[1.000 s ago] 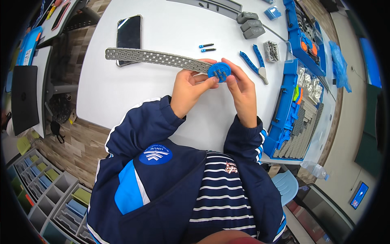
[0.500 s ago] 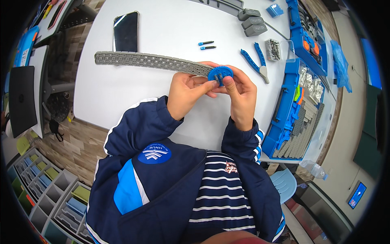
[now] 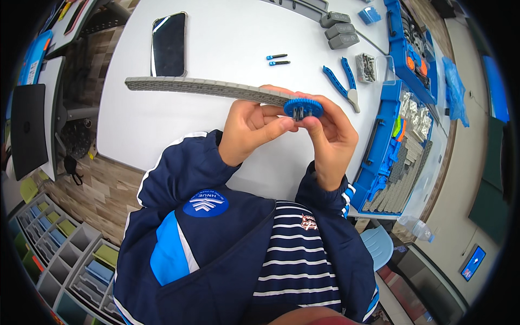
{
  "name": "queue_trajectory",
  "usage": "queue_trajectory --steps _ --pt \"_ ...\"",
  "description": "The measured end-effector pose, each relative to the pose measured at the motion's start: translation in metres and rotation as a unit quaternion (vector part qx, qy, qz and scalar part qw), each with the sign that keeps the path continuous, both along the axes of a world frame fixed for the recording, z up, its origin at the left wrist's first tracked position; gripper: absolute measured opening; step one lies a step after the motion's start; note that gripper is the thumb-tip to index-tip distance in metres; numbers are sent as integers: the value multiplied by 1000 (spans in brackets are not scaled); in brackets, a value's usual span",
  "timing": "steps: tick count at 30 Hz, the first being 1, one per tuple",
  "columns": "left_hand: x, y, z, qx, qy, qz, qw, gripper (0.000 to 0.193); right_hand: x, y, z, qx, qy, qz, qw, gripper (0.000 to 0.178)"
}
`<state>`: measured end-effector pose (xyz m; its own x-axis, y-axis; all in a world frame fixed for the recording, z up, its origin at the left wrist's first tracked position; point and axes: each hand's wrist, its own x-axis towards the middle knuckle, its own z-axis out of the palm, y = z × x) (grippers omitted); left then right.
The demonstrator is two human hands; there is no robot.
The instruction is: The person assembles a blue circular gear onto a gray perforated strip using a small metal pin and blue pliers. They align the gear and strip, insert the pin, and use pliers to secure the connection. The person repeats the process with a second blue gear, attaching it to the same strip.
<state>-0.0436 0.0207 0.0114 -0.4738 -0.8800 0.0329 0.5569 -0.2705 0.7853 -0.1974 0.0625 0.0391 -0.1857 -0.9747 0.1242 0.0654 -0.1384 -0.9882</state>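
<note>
Between my two hands is a long grey perforated plastic beam [image 3: 200,86] with a round blue gear [image 3: 304,107] at its right end. Small grey pins stick out of the gear's near face. My left hand [image 3: 250,125] is closed round the beam's right end, thumb beside the gear. With thumb and fingers my right hand [image 3: 331,130] pinches the gear at its right side. The beam's free end reaches far left, in front of a dark phone [image 3: 169,46] on the white table. Fingers and gear hide how the parts join.
Beyond the hands lie two small blue-and-black pieces [image 3: 279,59] and blue-handled pliers [image 3: 346,84]. A clear box of small pins [image 3: 366,67] stands beside them. Grey blocks [image 3: 341,31] are at the back. Along the right edge sits a blue parts case [image 3: 374,146] of sorted building pieces.
The gear and beam have tilted, so the beam now shows its narrow edge and the gear looks flatter. My right hand has shifted slightly right and nearer me.
</note>
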Motion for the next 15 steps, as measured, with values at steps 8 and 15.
queue_trajectory --steps 8,15 --pt "7 9 6 -73 20 37 996 22 23 24 29 -35 123 -42 991 39" --pt "6 12 7 -129 43 53 989 21 22 30 26 -76 145 -39 986 41"
